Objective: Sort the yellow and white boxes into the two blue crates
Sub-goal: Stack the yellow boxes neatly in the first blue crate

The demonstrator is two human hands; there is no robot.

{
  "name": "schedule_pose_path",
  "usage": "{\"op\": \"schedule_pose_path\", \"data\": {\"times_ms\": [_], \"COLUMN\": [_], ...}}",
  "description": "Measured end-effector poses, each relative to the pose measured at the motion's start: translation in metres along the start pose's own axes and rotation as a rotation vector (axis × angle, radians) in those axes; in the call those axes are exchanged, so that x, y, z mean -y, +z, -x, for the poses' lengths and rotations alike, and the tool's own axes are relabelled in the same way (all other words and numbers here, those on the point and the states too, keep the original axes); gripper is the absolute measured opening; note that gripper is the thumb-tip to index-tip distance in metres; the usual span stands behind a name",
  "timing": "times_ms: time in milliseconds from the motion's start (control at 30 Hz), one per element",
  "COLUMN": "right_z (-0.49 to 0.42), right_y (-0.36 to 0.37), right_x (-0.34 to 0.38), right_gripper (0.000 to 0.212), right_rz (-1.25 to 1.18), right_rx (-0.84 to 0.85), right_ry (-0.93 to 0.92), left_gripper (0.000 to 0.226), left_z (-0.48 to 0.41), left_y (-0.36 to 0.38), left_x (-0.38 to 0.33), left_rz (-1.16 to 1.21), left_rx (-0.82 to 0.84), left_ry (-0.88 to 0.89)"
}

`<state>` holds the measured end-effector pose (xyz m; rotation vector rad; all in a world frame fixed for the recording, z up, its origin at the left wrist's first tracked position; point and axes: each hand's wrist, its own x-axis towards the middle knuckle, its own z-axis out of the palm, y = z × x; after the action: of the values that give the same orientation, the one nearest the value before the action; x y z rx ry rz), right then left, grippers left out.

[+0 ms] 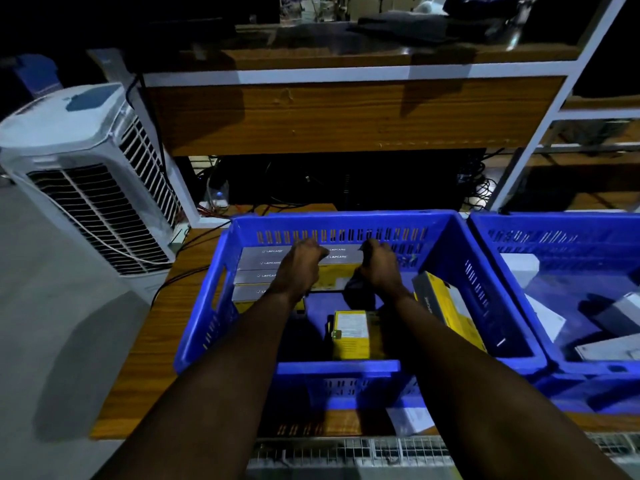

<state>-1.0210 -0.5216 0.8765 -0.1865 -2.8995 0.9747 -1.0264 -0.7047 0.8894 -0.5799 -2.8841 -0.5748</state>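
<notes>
A white plastic air cooler (79,174) stands at far left, beside a wooden worktop (145,341). On the worktop sits a slotted blue plastic crate (346,220). In its far left corner, flat pale grey cardboard boxes (256,268) lie in a neat row. The left hand (299,268) reaches in just beside them, its fingers (311,245) curled. The back of the hand hides whether they pinch anything. Between the two hands lies a long yellow cardboard box (334,275). The right hand (379,268) is curled likewise, above something dark, and its hold cannot be told either. Nearer the front lies a small yellow labelled box (351,334), and a yellow-and-grey box (446,306) leans against the crate's right wall. A second blue crate (554,223), just beside the first, holds white cardboard boxes (519,268).

The boxes look light, stiff and smooth-sided, and their corners would probably crush if squeezed. Taking the long yellow one by its two short ends, or across its narrow width, seems safest.
</notes>
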Motion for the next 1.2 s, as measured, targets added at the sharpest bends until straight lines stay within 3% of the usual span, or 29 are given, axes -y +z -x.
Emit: {"op": "schedule_pose_path", "data": {"times_ms": [233, 367, 567, 700, 900, 1200], "right_z": [-0.006, -0.008, -0.003, 0.0, 0.003, 0.016], "right_y": [0.003, 0.006, 0.008, 0.009, 0.006, -0.006], "right_x": [0.0, -0.001, 0.002, 0.001, -0.001, 0.002], "right_gripper": [0.042, 0.05, 0.068, 0.062, 0.046, 0.039], "right_rz": [0.002, -0.015, 0.033, 0.105, 0.12, 0.167], "right_rx": [0.01, 0.055, 0.084, 0.084, 0.103, 0.127], "right_ry": [0.022, 0.06, 0.037, 0.005, -0.027, -0.059], "left_gripper": [0.059, 0.049, 0.066, 0.065, 0.037, 0.063], "left_z": [-0.007, -0.013, -0.014, -0.01, -0.002, 0.014], "left_y": [0.008, 0.011, 0.01, 0.006, 0.011, 0.016], "left_x": [0.007, 0.01, 0.004, -0.008, -0.02, -0.023], "left_rz": [-0.093, -0.135, -0.184, -0.331, -0.413, -0.425], "left_rx": [0.038, 0.103, 0.176, 0.183, 0.142, 0.154], "left_ry": [0.041, 0.048, 0.026, -0.036, -0.066, -0.052]}}
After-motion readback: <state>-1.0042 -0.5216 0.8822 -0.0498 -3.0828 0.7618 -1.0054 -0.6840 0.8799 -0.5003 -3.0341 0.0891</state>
